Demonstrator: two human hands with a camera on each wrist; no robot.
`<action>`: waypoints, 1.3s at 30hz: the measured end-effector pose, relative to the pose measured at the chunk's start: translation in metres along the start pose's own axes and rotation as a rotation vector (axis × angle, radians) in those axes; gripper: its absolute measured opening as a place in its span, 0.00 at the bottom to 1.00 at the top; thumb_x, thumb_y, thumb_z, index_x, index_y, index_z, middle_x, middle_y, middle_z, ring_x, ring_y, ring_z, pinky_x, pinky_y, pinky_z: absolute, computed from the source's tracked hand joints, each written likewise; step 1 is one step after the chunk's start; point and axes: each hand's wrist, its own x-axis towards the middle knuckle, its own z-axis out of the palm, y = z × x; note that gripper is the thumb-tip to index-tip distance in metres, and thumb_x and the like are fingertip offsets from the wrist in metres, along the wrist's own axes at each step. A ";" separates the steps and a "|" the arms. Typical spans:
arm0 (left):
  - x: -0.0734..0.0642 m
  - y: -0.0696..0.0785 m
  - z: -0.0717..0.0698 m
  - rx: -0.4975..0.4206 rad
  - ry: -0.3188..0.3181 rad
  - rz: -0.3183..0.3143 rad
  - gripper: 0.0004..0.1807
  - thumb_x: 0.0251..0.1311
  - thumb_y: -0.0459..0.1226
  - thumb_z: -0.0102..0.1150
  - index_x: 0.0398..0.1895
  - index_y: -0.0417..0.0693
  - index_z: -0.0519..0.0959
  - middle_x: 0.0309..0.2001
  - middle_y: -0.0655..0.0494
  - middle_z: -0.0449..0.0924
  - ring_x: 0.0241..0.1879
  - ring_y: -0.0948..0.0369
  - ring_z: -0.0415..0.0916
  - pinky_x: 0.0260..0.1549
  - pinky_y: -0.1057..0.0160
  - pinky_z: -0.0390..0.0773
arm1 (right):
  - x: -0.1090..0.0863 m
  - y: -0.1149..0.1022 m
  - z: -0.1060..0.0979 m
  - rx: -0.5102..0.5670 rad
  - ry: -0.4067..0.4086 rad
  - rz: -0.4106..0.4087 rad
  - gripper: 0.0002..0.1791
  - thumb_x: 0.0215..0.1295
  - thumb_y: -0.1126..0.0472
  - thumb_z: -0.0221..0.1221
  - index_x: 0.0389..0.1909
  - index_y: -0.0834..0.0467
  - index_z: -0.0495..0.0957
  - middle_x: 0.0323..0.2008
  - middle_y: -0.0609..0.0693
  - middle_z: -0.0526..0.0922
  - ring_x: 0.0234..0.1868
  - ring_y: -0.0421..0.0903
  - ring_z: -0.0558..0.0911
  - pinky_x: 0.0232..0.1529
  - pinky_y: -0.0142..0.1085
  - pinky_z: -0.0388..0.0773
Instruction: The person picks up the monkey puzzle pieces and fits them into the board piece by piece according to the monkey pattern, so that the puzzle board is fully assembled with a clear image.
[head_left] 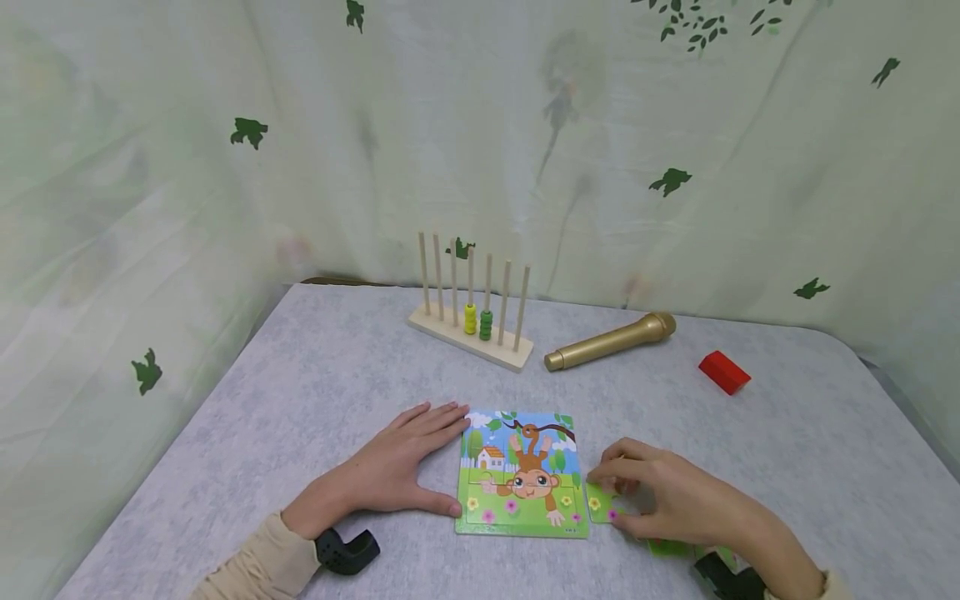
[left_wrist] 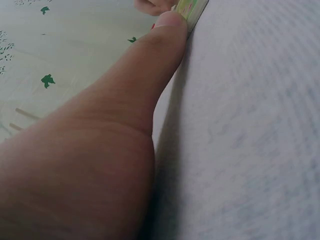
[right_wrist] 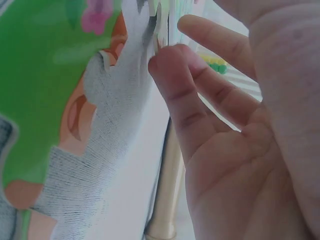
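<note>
A square puzzle point(head_left: 525, 475) with a monkey hanging upside down from a branch lies flat on the table in the head view. My left hand point(head_left: 401, 467) rests against its left side, fingers spread and straight at the upper left corner, thumb at the lower left edge. In the left wrist view the thumb point(left_wrist: 160, 55) reaches the board's edge. Just right of the puzzle, my right hand point(head_left: 660, 492) pinches a green puzzle piece point(head_left: 597, 505) with flowers on it between thumb and fingers. Bent fingertips hide part of that piece.
More green puzzle pieces point(head_left: 670, 547) lie under the right wrist. Toward the back stand a wooden peg counter point(head_left: 472, 340) with yellow and green beads, a gold microphone point(head_left: 611, 342) lying down, and a red block point(head_left: 724, 372). A leaf-patterned curtain point(head_left: 480, 150) surrounds the table.
</note>
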 end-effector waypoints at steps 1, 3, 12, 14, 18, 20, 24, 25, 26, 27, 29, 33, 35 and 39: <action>0.000 0.000 0.000 0.001 0.001 0.001 0.60 0.52 0.75 0.61 0.82 0.51 0.60 0.82 0.57 0.54 0.82 0.56 0.48 0.81 0.45 0.48 | 0.000 0.000 0.000 -0.002 0.006 -0.011 0.20 0.65 0.50 0.71 0.57 0.41 0.83 0.52 0.35 0.77 0.43 0.31 0.77 0.41 0.27 0.82; 0.000 0.000 0.000 0.001 0.004 0.002 0.60 0.52 0.75 0.61 0.82 0.51 0.60 0.82 0.57 0.55 0.82 0.56 0.49 0.80 0.45 0.48 | 0.000 0.001 -0.001 -0.005 0.012 -0.023 0.20 0.65 0.50 0.71 0.57 0.42 0.83 0.55 0.36 0.77 0.43 0.30 0.77 0.41 0.28 0.83; 0.000 0.000 0.000 0.008 -0.001 0.001 0.60 0.53 0.75 0.60 0.82 0.51 0.59 0.82 0.57 0.54 0.82 0.55 0.49 0.80 0.44 0.49 | 0.005 -0.004 -0.003 -0.021 0.045 -0.067 0.22 0.63 0.59 0.71 0.58 0.44 0.84 0.54 0.36 0.77 0.43 0.32 0.77 0.40 0.27 0.82; 0.000 0.000 0.000 0.008 -0.001 0.001 0.60 0.53 0.75 0.60 0.82 0.51 0.59 0.82 0.57 0.55 0.82 0.55 0.49 0.80 0.44 0.49 | 0.008 -0.006 -0.004 -0.022 0.050 -0.083 0.22 0.63 0.61 0.70 0.58 0.44 0.85 0.54 0.37 0.77 0.42 0.32 0.78 0.39 0.27 0.82; 0.000 0.000 0.000 0.006 0.000 0.003 0.60 0.53 0.75 0.61 0.82 0.51 0.60 0.82 0.57 0.55 0.82 0.55 0.49 0.80 0.44 0.49 | 0.013 -0.010 -0.003 -0.042 0.060 -0.106 0.21 0.62 0.61 0.70 0.57 0.46 0.85 0.55 0.38 0.77 0.42 0.32 0.78 0.40 0.27 0.83; 0.000 0.000 0.000 0.006 0.004 0.006 0.60 0.53 0.75 0.61 0.81 0.51 0.60 0.82 0.57 0.55 0.82 0.55 0.49 0.80 0.44 0.49 | 0.017 -0.013 -0.002 -0.054 0.067 -0.116 0.21 0.62 0.61 0.70 0.57 0.47 0.85 0.55 0.39 0.76 0.41 0.32 0.78 0.40 0.27 0.82; 0.000 -0.001 0.001 0.006 0.004 0.009 0.59 0.53 0.75 0.60 0.82 0.51 0.60 0.82 0.57 0.55 0.82 0.55 0.49 0.80 0.44 0.49 | 0.024 -0.018 -0.001 -0.085 0.090 -0.157 0.20 0.62 0.60 0.70 0.56 0.48 0.85 0.54 0.39 0.77 0.40 0.32 0.78 0.39 0.27 0.82; 0.000 -0.001 0.000 0.006 0.003 0.008 0.60 0.53 0.75 0.60 0.82 0.51 0.59 0.82 0.57 0.55 0.82 0.55 0.49 0.80 0.44 0.49 | 0.025 -0.019 0.000 -0.091 0.098 -0.170 0.20 0.62 0.60 0.71 0.56 0.48 0.86 0.53 0.39 0.77 0.40 0.32 0.78 0.39 0.26 0.82; 0.000 -0.001 0.000 0.006 0.004 0.007 0.60 0.53 0.75 0.60 0.82 0.51 0.59 0.82 0.58 0.54 0.82 0.56 0.49 0.80 0.44 0.49 | 0.027 -0.020 0.001 -0.098 0.105 -0.181 0.20 0.62 0.60 0.71 0.56 0.48 0.86 0.53 0.39 0.77 0.39 0.32 0.78 0.38 0.26 0.82; 0.000 -0.001 0.000 0.006 0.003 0.006 0.60 0.53 0.75 0.60 0.82 0.51 0.59 0.82 0.58 0.54 0.82 0.56 0.49 0.80 0.45 0.49 | 0.029 -0.022 0.001 -0.104 0.111 -0.190 0.20 0.62 0.60 0.71 0.56 0.48 0.86 0.53 0.40 0.77 0.39 0.33 0.78 0.38 0.26 0.81; 0.000 -0.001 0.001 0.006 0.003 0.005 0.60 0.53 0.75 0.60 0.82 0.51 0.59 0.82 0.58 0.54 0.82 0.56 0.48 0.80 0.45 0.49 | 0.032 -0.025 0.002 -0.107 0.118 -0.202 0.20 0.62 0.60 0.71 0.56 0.48 0.85 0.53 0.40 0.78 0.39 0.33 0.78 0.37 0.25 0.81; 0.000 -0.001 0.000 0.004 0.003 0.003 0.60 0.53 0.75 0.60 0.82 0.51 0.59 0.82 0.58 0.54 0.82 0.56 0.49 0.80 0.44 0.49 | 0.039 -0.030 0.005 -0.093 0.103 -0.195 0.21 0.63 0.59 0.70 0.58 0.47 0.85 0.52 0.40 0.78 0.39 0.33 0.78 0.38 0.25 0.81; 0.000 -0.001 0.000 0.002 0.003 0.004 0.60 0.53 0.75 0.60 0.82 0.51 0.59 0.82 0.58 0.54 0.82 0.55 0.49 0.80 0.44 0.49 | 0.043 -0.033 0.007 -0.088 0.098 -0.191 0.22 0.63 0.57 0.70 0.59 0.47 0.85 0.52 0.41 0.78 0.39 0.33 0.78 0.39 0.25 0.81; 0.000 -0.001 0.000 -0.002 -0.001 0.000 0.60 0.53 0.75 0.60 0.82 0.52 0.59 0.82 0.58 0.54 0.82 0.56 0.48 0.80 0.44 0.48 | 0.050 -0.040 0.012 -0.097 0.098 -0.190 0.23 0.63 0.56 0.70 0.61 0.47 0.84 0.53 0.41 0.79 0.43 0.35 0.78 0.42 0.26 0.80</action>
